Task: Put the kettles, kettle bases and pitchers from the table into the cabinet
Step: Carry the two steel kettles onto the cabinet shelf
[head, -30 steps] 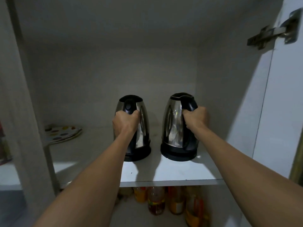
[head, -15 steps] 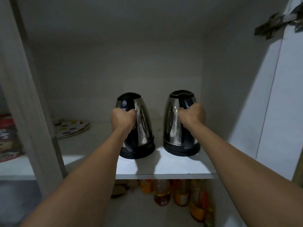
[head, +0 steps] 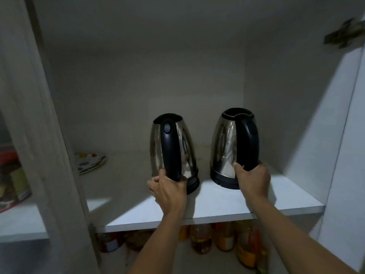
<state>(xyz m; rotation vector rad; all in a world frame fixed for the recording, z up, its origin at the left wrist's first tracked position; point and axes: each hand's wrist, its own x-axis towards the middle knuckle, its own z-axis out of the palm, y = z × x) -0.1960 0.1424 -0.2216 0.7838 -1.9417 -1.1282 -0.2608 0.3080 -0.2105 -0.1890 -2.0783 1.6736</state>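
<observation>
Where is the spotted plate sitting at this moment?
In the head view the colourful spotted plate lies flat at the back left of the white cabinet shelf, left of the left-hand steel kettle with black handle and clear of it.

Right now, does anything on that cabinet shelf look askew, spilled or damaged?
Nothing stands out. Both kettles, left and right, stand upright on the shelf, apart, hands low on their handles. No spill shows.

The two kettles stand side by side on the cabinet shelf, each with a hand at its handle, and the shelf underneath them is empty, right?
Not quite. The head view shows the shelf below holds bottles. The rest holds: both kettles stand side by side on the shelf, left hand and right hand low on the handles.
</observation>
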